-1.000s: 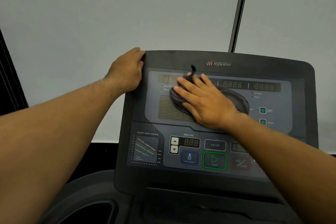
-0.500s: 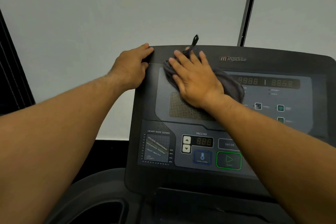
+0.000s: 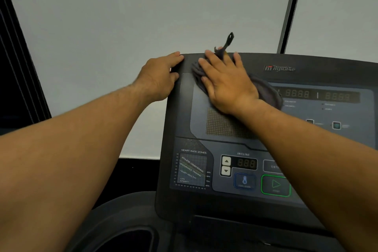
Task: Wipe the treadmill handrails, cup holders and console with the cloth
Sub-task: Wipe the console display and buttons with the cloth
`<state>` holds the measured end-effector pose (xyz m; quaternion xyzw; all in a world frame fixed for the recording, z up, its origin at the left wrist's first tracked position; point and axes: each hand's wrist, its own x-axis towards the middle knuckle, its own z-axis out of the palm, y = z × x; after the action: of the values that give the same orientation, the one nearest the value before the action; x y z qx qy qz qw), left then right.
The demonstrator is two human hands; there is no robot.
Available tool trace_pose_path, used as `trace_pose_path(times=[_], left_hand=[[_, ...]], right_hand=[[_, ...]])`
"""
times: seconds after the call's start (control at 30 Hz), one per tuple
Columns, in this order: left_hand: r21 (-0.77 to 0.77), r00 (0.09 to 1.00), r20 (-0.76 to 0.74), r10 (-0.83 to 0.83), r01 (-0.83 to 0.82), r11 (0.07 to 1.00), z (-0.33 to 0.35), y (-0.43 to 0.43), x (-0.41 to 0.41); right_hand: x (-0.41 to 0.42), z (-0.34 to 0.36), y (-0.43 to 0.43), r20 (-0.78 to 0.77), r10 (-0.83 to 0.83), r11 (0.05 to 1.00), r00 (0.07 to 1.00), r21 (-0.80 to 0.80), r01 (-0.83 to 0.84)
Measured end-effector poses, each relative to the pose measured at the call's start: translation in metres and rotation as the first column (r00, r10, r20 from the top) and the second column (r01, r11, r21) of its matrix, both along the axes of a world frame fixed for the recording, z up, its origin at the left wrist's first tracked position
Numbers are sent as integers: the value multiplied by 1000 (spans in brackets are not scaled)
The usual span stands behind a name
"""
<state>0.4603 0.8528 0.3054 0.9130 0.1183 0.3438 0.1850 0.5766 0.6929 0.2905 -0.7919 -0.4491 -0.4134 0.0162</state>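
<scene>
The treadmill console (image 3: 184, 120) is a dark panel with dim number displays, an incline control and a green start button. A dark grey cloth (image 3: 268, 90) lies on its upper left part, its hanging loop sticking up past the top edge. My right hand (image 3: 227, 82) lies flat on the cloth with fingers spread, pressing it onto the panel near the top left corner. My left hand (image 3: 158, 77) holds the console's upper left corner, fingers on the top edge and thumb on the side. A cup holder (image 3: 126, 239) shows at the bottom left.
A pale wall fills the background. A dark vertical strip (image 3: 290, 8) rises behind the console at the right. Dark blinds or a frame (image 3: 18, 80) stand at the far left. The console's right part runs out of the frame.
My right hand has slid the cloth up and left across the console, from the display area to the top left corner. My left hand stays on the corner.
</scene>
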Motion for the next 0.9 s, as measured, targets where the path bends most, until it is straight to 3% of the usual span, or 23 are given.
trace_pose_path(times=[0.27,0.4,0.63,0.77,0.9], left_hand=[[3,999,35,-1,1,1000,-3,0,-4],[-47,999,38,-2,3,999,-8,2,-8],[-118,1000,-7,-16,15,993,-7,14,-4],[-70,999,31,36,-34,997,-7,10,-5],[-105,999,36,14,-11,994,-8,9,-3]], right_hand=[[-15,-31,-23,80,194,951,978,-259,-167],[6,-8,-34,67,171,963,983,-222,-153],[-10,3,21,24,43,998,999,-50,-42],[-34,-23,34,53,76,992,996,-102,-71],[-39,-50,15,96,210,943,973,-281,-176]])
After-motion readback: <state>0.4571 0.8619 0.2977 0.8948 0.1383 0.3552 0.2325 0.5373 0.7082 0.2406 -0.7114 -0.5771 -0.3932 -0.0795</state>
